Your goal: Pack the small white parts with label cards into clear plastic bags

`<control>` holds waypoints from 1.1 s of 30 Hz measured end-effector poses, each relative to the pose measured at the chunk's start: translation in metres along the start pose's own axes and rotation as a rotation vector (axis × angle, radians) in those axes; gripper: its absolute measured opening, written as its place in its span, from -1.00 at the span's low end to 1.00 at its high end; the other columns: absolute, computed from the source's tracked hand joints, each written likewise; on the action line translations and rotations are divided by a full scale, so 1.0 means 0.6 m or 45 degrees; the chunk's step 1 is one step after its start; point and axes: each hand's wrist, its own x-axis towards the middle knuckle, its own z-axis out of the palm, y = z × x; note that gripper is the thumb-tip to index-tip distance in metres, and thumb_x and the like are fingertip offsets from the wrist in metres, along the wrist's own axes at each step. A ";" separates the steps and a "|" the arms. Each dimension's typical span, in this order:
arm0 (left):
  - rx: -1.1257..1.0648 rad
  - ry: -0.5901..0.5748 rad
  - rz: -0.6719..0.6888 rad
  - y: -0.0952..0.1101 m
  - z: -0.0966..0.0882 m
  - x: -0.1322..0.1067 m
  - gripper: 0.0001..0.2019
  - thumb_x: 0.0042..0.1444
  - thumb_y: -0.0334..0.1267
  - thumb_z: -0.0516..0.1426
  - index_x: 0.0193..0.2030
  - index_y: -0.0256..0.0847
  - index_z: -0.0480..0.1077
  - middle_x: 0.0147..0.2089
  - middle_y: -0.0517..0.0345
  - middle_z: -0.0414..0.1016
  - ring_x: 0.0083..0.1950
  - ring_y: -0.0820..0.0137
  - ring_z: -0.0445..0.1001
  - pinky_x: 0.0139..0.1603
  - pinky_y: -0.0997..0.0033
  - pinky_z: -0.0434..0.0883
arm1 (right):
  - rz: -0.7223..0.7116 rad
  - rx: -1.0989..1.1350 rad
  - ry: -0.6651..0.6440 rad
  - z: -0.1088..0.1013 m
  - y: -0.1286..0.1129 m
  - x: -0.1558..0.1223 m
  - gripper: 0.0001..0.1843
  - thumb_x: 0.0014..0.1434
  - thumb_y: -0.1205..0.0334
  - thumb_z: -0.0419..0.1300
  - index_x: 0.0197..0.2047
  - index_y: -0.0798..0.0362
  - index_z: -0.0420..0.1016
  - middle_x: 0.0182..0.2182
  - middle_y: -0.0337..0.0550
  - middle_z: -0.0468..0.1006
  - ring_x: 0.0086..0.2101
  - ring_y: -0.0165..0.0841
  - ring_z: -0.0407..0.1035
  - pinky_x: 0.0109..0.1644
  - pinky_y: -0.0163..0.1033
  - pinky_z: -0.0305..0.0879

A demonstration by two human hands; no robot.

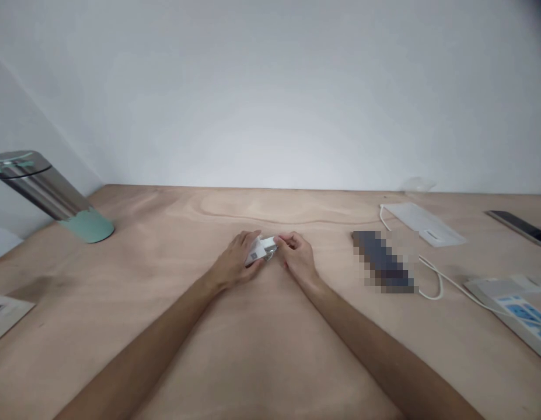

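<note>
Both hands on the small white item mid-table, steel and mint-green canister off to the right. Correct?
No: the steel and mint-green canister is on the left, not the right, as the head view shows. The rest stands: the left hand and right hand are both on the small white item mid-table.

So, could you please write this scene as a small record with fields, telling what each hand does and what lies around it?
Left hand: holds a small white object with a grey label
Right hand: fingertips pinch the object's right end, beside a small metal part
Surface: plywood table
Left side: metal and mint-green cylinder; printed sheet
Right side: white flat packet; pixelated dark item; white cable; dark phone; white box with blue print
</note>
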 end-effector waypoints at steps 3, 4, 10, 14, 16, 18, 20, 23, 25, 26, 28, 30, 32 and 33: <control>-0.004 -0.006 0.030 -0.002 0.003 0.000 -0.51 0.14 -0.21 0.08 0.19 -0.20 0.07 0.09 -0.13 0.28 0.10 0.16 0.29 0.13 0.09 0.30 | 0.004 -0.043 -0.096 0.000 -0.003 -0.003 -0.69 0.03 -0.02 0.21 -0.35 0.08 0.44 -0.48 -0.22 0.50 -0.69 -0.53 0.13 -0.74 -0.42 0.04; -0.012 -0.006 0.028 -0.002 0.003 0.000 -0.55 0.14 -0.21 0.08 0.15 -0.19 0.09 0.06 -0.12 0.29 0.08 0.17 0.31 0.11 0.10 0.31 | 0.007 -0.052 -0.120 0.000 -0.003 -0.003 -0.70 0.03 -0.01 0.20 -0.34 0.08 0.46 -0.47 -0.21 0.51 -0.69 -0.53 0.14 -0.73 -0.42 0.04; -0.071 -0.014 -0.060 -0.002 0.002 -0.001 -0.69 0.11 -0.19 0.11 -0.04 -0.16 0.15 -0.03 -0.03 0.35 -0.01 0.22 0.37 -0.01 0.16 0.36 | 0.003 -0.077 -0.158 0.003 -0.003 -0.001 -0.70 0.01 0.03 0.19 -0.31 0.07 0.56 -0.43 -0.14 0.58 -0.57 -0.43 0.31 -0.62 -0.39 0.13; -0.079 -0.033 -0.085 0.001 0.000 0.001 -0.72 0.10 -0.18 0.12 -0.09 -0.16 0.15 -0.02 -0.04 0.35 0.02 0.21 0.36 0.02 0.14 0.35 | 0.006 -0.138 -0.143 0.002 -0.002 0.001 -0.67 -0.03 0.01 0.22 -0.30 0.07 0.60 -0.49 -0.16 0.56 -0.59 -0.43 0.29 -0.60 -0.37 0.14; -0.076 -0.043 -0.058 0.002 0.000 0.002 -0.73 0.12 -0.18 0.11 -0.09 -0.16 0.16 0.00 -0.05 0.34 0.04 0.21 0.35 0.03 0.13 0.35 | 0.005 -0.161 -0.148 0.001 0.000 0.003 -0.68 -0.04 0.01 0.24 -0.31 0.08 0.61 -0.54 -0.19 0.53 -0.60 -0.43 0.28 -0.59 -0.37 0.14; -0.071 -0.048 -0.009 0.003 0.000 0.003 -0.74 0.13 -0.19 0.11 -0.08 -0.15 0.19 0.02 -0.06 0.33 0.07 0.21 0.34 0.07 0.12 0.34 | -0.010 -0.177 -0.160 0.001 0.003 0.004 -0.70 -0.05 0.04 0.24 -0.31 0.07 0.62 -0.55 -0.19 0.54 -0.57 -0.41 0.31 -0.58 -0.36 0.17; -0.054 -0.048 0.036 0.003 0.000 0.003 -0.76 0.13 -0.20 0.11 -0.08 -0.14 0.22 0.05 -0.05 0.33 0.10 0.22 0.32 0.11 0.12 0.32 | -0.030 -0.188 -0.180 0.002 0.006 0.005 -0.71 -0.05 0.08 0.22 -0.30 0.05 0.63 -0.52 -0.19 0.56 -0.52 -0.37 0.36 -0.54 -0.36 0.21; -0.007 -0.031 0.051 0.001 0.000 0.003 -0.78 0.11 -0.18 0.13 -0.11 -0.14 0.26 0.08 -0.05 0.32 0.11 0.22 0.32 0.12 0.12 0.31 | -0.038 -0.176 -0.220 0.003 0.010 0.005 -0.72 -0.05 0.12 0.20 -0.29 0.04 0.63 -0.44 -0.18 0.59 -0.45 -0.34 0.41 -0.50 -0.34 0.26; -0.001 -0.005 0.043 0.000 0.001 0.002 -0.79 0.10 -0.17 0.14 -0.14 -0.14 0.27 0.08 -0.04 0.32 0.10 0.22 0.34 0.11 0.14 0.32 | -0.020 -0.152 -0.256 0.004 0.012 0.004 -0.69 -0.04 0.13 0.19 -0.24 0.03 0.62 -0.41 -0.18 0.60 -0.48 -0.36 0.40 -0.52 -0.35 0.24; -0.006 0.005 0.042 0.000 0.001 0.002 -0.80 0.10 -0.17 0.14 -0.16 -0.14 0.28 0.07 -0.04 0.33 0.09 0.23 0.34 0.10 0.15 0.33 | -0.009 -0.139 -0.276 0.004 0.012 0.004 -0.66 -0.03 0.14 0.19 -0.18 0.03 0.61 -0.41 -0.18 0.60 -0.52 -0.38 0.37 -0.55 -0.35 0.22; -0.017 0.016 0.042 0.001 0.000 0.003 -0.82 0.10 -0.18 0.14 -0.17 -0.14 0.27 0.06 -0.03 0.34 0.08 0.24 0.35 0.09 0.18 0.34 | 0.007 -0.118 -0.311 0.003 0.010 0.002 -0.58 -0.02 0.17 0.19 -0.06 0.03 0.55 -0.46 -0.19 0.59 -0.61 -0.44 0.29 -0.59 -0.37 0.16; -0.024 0.012 0.032 0.003 -0.001 0.003 -0.82 0.11 -0.20 0.13 -0.18 -0.15 0.27 0.05 -0.03 0.35 0.07 0.24 0.35 0.07 0.19 0.34 | 0.018 -0.110 -0.339 0.003 0.006 0.000 -0.53 -0.03 0.20 0.19 0.00 0.05 0.52 -0.51 -0.22 0.56 -0.66 -0.49 0.21 -0.61 -0.38 0.12; -0.045 0.011 0.018 0.005 -0.002 0.004 -0.83 0.11 -0.20 0.13 -0.18 -0.16 0.27 0.03 -0.02 0.35 0.06 0.25 0.36 0.05 0.21 0.35 | 0.037 -0.110 -0.372 0.002 0.001 -0.001 -0.53 -0.03 0.21 0.19 -0.01 0.06 0.51 -0.55 -0.25 0.53 -0.68 -0.51 0.16 -0.60 -0.38 0.10; -0.057 0.014 0.011 0.006 -0.003 0.004 -0.83 0.11 -0.20 0.13 -0.18 -0.16 0.28 0.02 -0.01 0.36 0.05 0.26 0.36 0.04 0.22 0.36 | 0.046 -0.111 -0.393 0.001 -0.002 -0.002 -0.55 -0.02 0.20 0.18 -0.01 0.05 0.51 -0.55 -0.26 0.52 -0.68 -0.51 0.15 -0.61 -0.39 0.09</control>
